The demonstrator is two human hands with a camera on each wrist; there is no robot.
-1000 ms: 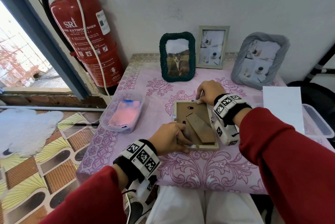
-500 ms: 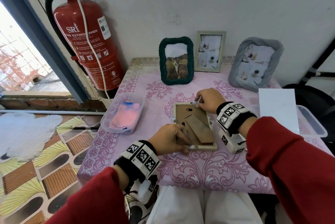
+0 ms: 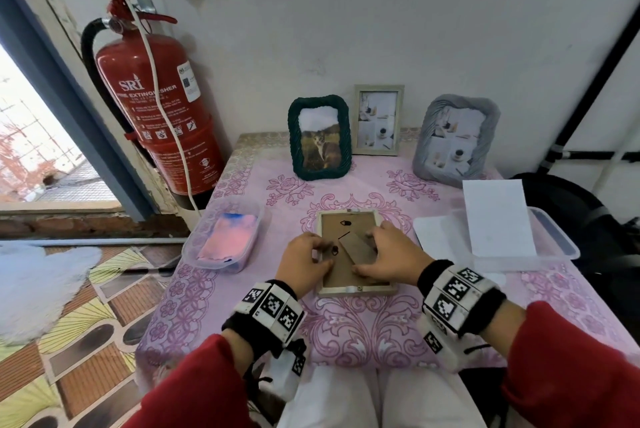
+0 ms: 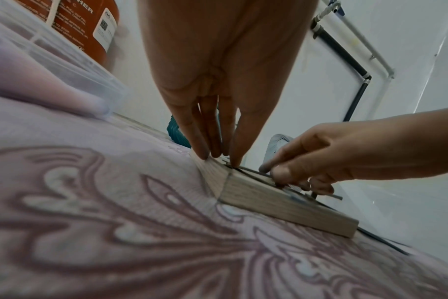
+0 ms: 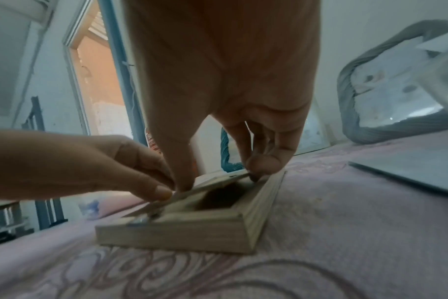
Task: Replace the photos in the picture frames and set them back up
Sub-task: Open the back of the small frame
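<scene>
A pale wooden frame (image 3: 349, 289) lies face down on the pink tablecloth (image 3: 346, 330), its brown backing board (image 3: 332, 226) and folded stand (image 3: 356, 247) facing up. My left hand (image 3: 320, 256) is at the frame's left rail, fingertips on the wood (image 4: 205, 155) and thumb tip at the board's edge beside a black clip. My right hand (image 3: 367, 254) pinches the backing board (image 5: 212, 183) at its right side. In the right wrist view the board sits tilted with a dark gap under it inside the frame (image 5: 192, 230). The photo inside is hidden.
Three frames stand at the back against the wall: a green one with a cat photo (image 3: 320, 136), a slim pale one (image 3: 378, 119) and a grey one (image 3: 453, 136). A tub with pink cloth (image 3: 225, 237) sits left. A clear tub under a white sheet (image 3: 495, 216) sits right. A fire extinguisher (image 3: 156, 98) hangs left.
My right hand has come from the frame's far edge down to its right side. My left hand has slid up the left rail. The head view has tilted upward.
</scene>
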